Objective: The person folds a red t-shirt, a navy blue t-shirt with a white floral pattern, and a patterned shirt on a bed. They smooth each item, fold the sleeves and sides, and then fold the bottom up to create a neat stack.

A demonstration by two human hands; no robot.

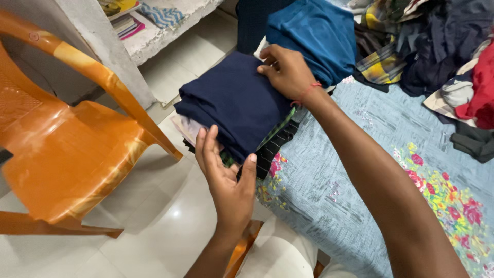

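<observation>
A folded navy blue garment lies on top of a small stack of folded clothes at the corner of a bed. My left hand cups the near edge of the stack, fingers under it and thumb against the side. My right hand presses on the garment's far right corner, fingers bent onto the cloth. Below the navy piece, a black striped garment and a pale one stick out of the stack. A folded bright blue garment lies just behind my right hand.
The bed has a light blue floral sheet. A heap of unfolded clothes fills its far right. An orange plastic chair stands at left on the white tiled floor. A low shelf with books is at the top left.
</observation>
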